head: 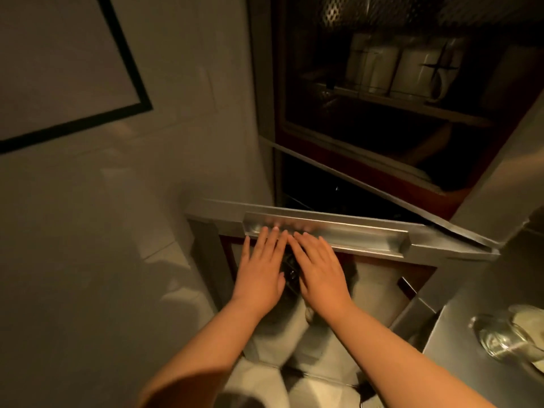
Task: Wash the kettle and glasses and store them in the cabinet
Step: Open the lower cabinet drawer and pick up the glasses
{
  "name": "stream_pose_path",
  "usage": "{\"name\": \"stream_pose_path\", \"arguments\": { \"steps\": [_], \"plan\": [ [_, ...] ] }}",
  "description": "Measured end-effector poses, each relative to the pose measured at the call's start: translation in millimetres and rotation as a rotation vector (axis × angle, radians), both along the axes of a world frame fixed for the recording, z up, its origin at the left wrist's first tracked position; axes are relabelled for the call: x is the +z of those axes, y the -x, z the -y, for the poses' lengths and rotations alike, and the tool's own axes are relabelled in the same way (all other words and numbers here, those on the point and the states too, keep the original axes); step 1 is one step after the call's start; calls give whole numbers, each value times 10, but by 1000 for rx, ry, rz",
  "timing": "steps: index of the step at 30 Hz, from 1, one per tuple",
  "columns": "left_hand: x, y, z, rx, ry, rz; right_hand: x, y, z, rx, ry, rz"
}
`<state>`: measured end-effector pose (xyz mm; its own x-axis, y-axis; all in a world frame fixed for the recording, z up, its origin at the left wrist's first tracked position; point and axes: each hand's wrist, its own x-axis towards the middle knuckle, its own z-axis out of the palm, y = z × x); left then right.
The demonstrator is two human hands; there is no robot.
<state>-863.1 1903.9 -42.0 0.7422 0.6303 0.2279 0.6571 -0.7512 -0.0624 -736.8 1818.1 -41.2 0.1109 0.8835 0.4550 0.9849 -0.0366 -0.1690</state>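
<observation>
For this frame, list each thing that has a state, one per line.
Left hand: flat, fingers straight, at the door handle.
Right hand: flat, fingers straight, beside the left.
Lower cabinet door: partly open.
Upper compartment: open, white kettles upright inside.
Glass: on the counter.

Silver steel door (323, 219) and surface (471, 334); white kettles (382, 69) on a dark shelf; perforated metal panel (338, 10) above; grey wall (88, 201) with black-framed board (59, 69); clear glasses (500, 337).
</observation>
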Motion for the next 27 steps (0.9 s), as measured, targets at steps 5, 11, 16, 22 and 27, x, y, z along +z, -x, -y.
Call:
{"name": "stream_pose_path", "arguments": {
  "steps": [5, 11, 16, 22, 27],
  "plan": [
    [118, 405, 334, -111, -43, -97, 20, 196, 377, 23, 47, 14],
    [454, 599, 506, -387, -138, -212, 101, 387, 723, -37, -75, -154],
    [737, 386, 521, -565, 162, -171, 205, 359, 615, -204, -162, -179],
    [914, 328, 192, -887, 316, -263, 60, 388, 672, -289, -357, -259],
    [849, 219, 192, -1017, 384, -245, 95, 377, 851, -325, -333, -259]
  ]
}}
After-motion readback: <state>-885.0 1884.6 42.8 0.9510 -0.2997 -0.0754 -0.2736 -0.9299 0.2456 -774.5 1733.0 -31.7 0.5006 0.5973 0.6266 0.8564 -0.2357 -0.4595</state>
